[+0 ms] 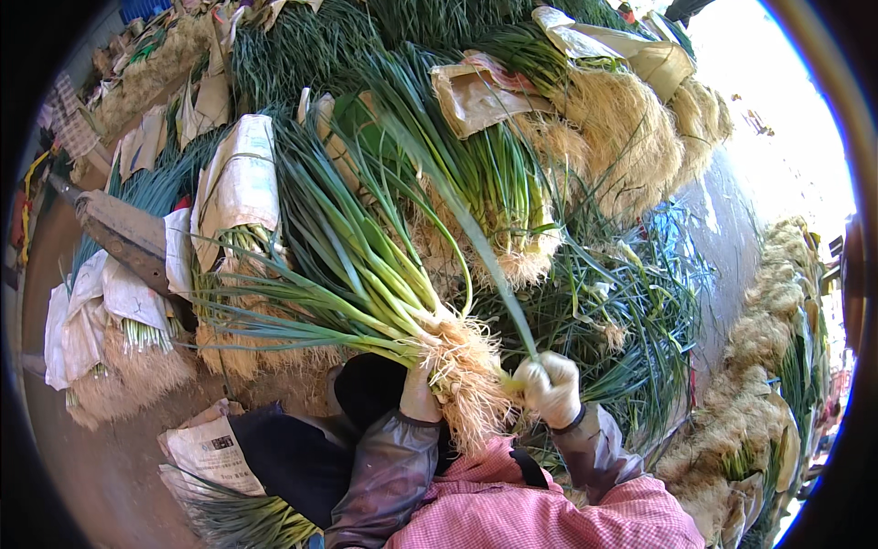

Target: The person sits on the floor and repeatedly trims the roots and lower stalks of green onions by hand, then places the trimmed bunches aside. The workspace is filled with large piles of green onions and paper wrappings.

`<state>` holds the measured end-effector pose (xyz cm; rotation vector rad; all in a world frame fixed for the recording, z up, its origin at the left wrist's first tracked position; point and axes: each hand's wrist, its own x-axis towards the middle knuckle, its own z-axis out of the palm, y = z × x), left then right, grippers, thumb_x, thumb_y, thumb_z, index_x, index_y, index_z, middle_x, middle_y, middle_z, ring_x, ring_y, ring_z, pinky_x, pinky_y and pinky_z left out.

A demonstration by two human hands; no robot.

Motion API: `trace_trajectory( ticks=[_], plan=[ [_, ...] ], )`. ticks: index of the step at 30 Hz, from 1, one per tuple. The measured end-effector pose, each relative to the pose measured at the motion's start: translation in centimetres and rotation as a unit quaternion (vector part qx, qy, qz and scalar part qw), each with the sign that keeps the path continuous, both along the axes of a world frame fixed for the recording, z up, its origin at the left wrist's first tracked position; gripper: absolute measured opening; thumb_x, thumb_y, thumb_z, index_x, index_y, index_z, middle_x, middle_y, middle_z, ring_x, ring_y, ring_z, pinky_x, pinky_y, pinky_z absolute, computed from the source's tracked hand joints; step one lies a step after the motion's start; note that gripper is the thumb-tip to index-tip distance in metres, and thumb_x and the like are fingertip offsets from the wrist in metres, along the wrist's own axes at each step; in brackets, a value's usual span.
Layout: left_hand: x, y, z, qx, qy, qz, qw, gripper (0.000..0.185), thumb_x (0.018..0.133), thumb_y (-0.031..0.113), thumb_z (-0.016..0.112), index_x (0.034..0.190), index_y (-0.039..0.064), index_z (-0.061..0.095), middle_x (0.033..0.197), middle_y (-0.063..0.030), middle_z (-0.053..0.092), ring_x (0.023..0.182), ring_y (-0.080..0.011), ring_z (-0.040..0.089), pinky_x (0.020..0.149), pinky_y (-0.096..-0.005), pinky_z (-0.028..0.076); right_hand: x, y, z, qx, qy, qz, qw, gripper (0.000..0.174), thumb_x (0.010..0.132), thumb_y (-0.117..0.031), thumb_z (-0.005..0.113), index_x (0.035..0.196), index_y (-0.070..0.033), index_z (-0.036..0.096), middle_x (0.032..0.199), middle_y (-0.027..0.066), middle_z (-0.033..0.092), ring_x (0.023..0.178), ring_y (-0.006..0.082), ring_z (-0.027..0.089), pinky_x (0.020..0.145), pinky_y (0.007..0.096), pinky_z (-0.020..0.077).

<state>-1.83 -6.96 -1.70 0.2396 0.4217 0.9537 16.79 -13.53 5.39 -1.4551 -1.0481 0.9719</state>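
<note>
A bunch of green leafy vegetables with pale hairy roots, like Chinese chives or young leeks, lies across my lap. My left hand, in a pale glove, grips it from below near the roots, its fingers mostly hidden behind them. Just right of the roots, my gloved right hand is closed around a single long green leaf that rises up and left over the bunch. Loose leaves and stalks lie in a heap beyond my right hand.
Behind the bunch stands another rooted bundle. Wrapped bundles are at the left, with more stacked at the upper right. A rooty row runs along the right. A printed sack lies at lower left.
</note>
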Motion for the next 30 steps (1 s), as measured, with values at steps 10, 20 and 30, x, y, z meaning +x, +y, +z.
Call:
trace_trajectory(
  ticks=[10,20,30],
  plan=[
    [0.8,-0.3,-2.1,-0.021,0.061,0.030,0.997,0.040,0.095,0.034,0.059,0.122,0.004,0.053,0.095,-0.0044,0.064,0.072,-0.0116,0.062,0.057,-0.0231,0.052,-4.4,22.0,-3.3,-0.094,-0.436,0.155,0.882,0.043,0.086,-0.046,0.061,0.086,-0.004,0.071,0.069,0.0167,0.066,0.065,0.0326,0.066,0.065,0.0416,0.0527],
    [0.5,0.0,-1.5,-0.046,0.051,0.018,0.997,0.050,0.090,0.033,0.068,0.128,0.006,0.050,0.101,-0.0049,0.063,0.081,-0.0138,0.064,0.059,-0.0258,0.054,-3.1,14.0,-3.2,0.046,-0.184,0.036,0.981,0.022,0.091,-0.022,0.063,0.093,-0.002,0.071,0.068,0.0129,0.068,0.057,0.0202,0.066,0.054,0.0332,0.0507],
    [-2.2,0.4,-2.6,0.204,0.174,-0.034,0.963,0.053,0.093,0.037,0.057,0.133,0.004,0.047,0.116,-0.0114,0.061,0.100,-0.0210,0.063,0.084,-0.0353,0.054,4.5,5.4,1.2,0.073,0.059,-0.113,0.989,0.041,0.101,-0.037,0.045,0.108,-0.001,0.064,0.081,0.0119,0.069,0.051,0.0143,0.058,0.048,0.0260,0.0472]
  ],
)
